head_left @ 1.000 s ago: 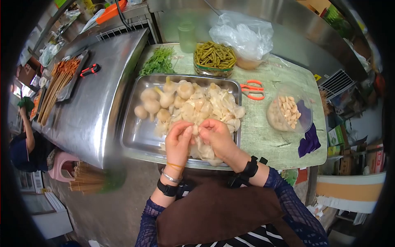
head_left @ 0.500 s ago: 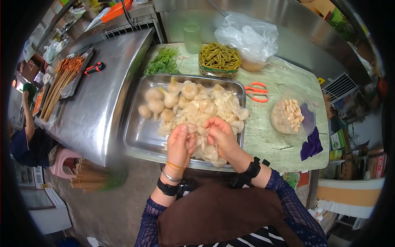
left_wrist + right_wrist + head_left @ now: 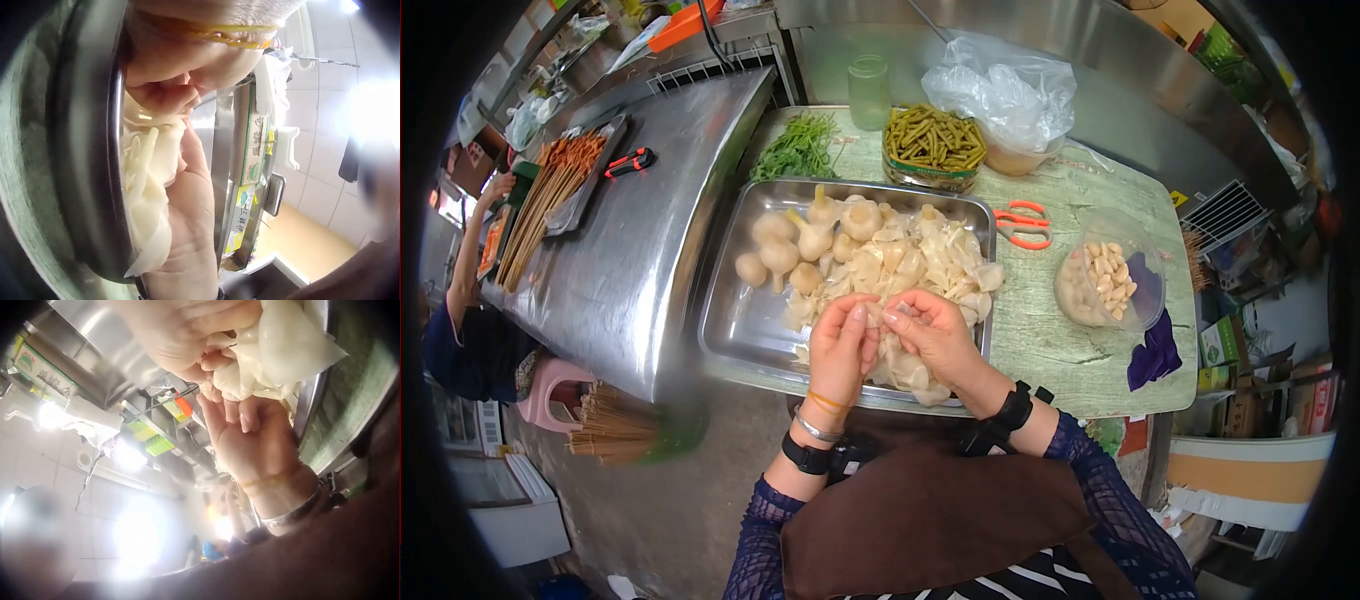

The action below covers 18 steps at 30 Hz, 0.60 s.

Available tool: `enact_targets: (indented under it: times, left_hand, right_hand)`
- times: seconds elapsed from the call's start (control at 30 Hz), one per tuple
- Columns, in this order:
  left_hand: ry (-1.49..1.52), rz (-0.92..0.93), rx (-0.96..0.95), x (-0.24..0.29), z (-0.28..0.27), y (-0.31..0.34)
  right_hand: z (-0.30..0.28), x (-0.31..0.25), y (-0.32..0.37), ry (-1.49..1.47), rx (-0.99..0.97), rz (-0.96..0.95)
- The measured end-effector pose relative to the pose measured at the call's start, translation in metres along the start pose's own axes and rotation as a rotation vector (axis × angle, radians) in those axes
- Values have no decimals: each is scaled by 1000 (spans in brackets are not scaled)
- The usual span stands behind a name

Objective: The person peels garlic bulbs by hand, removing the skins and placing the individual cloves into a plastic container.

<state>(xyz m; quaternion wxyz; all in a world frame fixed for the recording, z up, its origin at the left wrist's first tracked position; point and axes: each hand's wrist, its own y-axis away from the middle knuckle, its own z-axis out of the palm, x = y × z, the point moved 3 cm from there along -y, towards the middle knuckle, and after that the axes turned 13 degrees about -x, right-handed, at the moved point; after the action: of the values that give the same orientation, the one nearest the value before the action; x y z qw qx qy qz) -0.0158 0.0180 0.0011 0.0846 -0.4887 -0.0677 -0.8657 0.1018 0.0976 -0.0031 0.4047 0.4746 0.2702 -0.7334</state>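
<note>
Both hands meet above the near edge of a metal tray (image 3: pixel 745 335). The left hand (image 3: pixel 838 345) and the right hand (image 3: pixel 940 340) pinch a pale, papery piece (image 3: pixel 878 312) between their thumbs and fingers; its exact shape is partly covered by the fingertips. Under and behind them lies a heap of translucent garlic skins (image 3: pixel 905 255). Whole garlic bulbs (image 3: pixel 778 256) sit at the tray's left. In the right wrist view, the left hand (image 3: pixel 256 440) has curled fingers close to the pale skins (image 3: pixel 287 347).
Right of the tray are orange-handled scissors (image 3: pixel 1025 224), a clear tub of peeled cloves (image 3: pixel 1100 285) and a purple cloth (image 3: pixel 1155 352). Behind stand cut green pods (image 3: pixel 935 138), herbs (image 3: pixel 797 148) and a plastic bag (image 3: pixel 1005 90). Skewers (image 3: pixel 550 200) lie left, near another person's arm (image 3: pixel 470 250).
The fingertips have drawn closer together since half a second ago, when a piece was stretched between them. At far left, the other person's arm has risen toward the skewers.
</note>
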Motion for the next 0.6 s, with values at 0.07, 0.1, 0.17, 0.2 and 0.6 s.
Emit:
enact_targets:
  times: [0.07, 0.1, 0.17, 0.2, 0.6]
  left_hand:
    - [-72, -6, 26, 0, 0, 0]
    - [-162, 14, 54, 0, 2, -1]
    - [-344, 89, 110, -4, -1, -2]
    - [-437, 143, 139, -8, -7, -3]
    - [-14, -17, 54, -1, -3, 2]
  right_hand:
    - [1, -2, 1, -12, 14, -3]
    - [1, -2, 2, -26, 32, -5]
    - [1, -3, 2, -50, 70, -12]
    - [1, -4, 3, -20, 82, -25]
    - [2, -9, 5, 60, 127, -41]
